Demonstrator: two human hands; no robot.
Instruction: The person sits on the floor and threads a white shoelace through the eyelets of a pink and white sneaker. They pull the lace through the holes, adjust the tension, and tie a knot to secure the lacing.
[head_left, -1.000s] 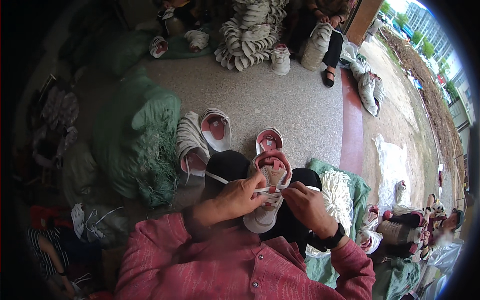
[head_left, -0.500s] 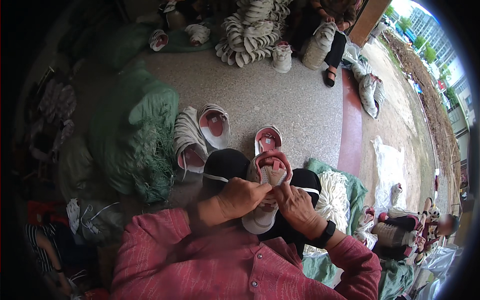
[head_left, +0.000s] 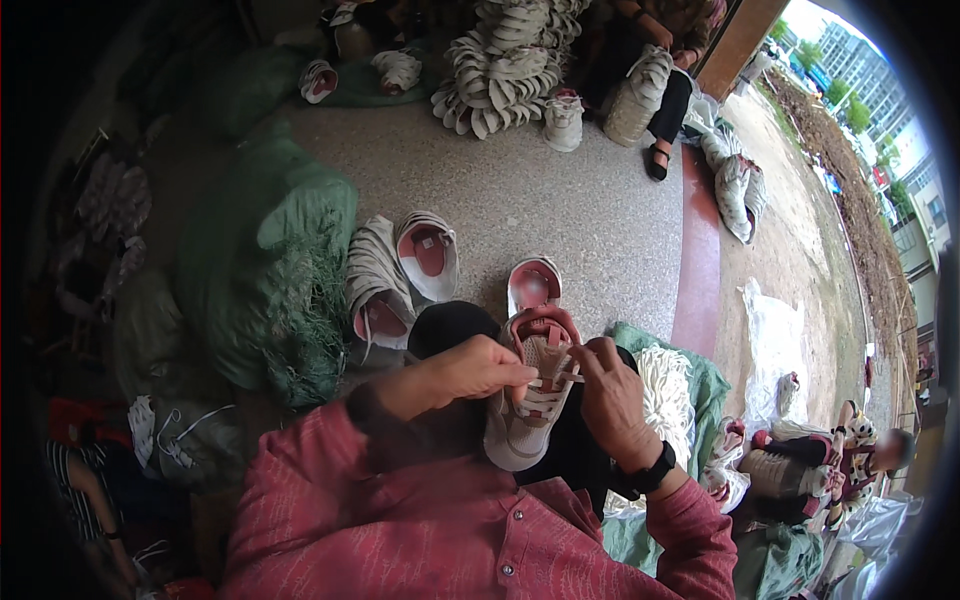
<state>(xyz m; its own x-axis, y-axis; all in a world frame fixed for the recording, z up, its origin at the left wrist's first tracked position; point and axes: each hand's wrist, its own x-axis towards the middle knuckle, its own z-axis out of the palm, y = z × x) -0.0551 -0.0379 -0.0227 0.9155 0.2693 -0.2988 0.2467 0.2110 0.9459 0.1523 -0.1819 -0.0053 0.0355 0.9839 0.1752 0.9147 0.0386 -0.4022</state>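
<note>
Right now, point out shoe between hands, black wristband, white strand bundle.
Shoe [head_left: 538,410], head view, on its laced front.
Black wristband [head_left: 656,466], head view, on its upper part.
White strand bundle [head_left: 667,393], head view, on its middle strands.

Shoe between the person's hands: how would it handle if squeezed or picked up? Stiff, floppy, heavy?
The shoe probably gives most at the pink collar, which looks padded and open. The smooth, rounded toe likely resists squeezing better. Overall it seems apt to be light for its size, since it looks fabric-built and hollow.
</note>
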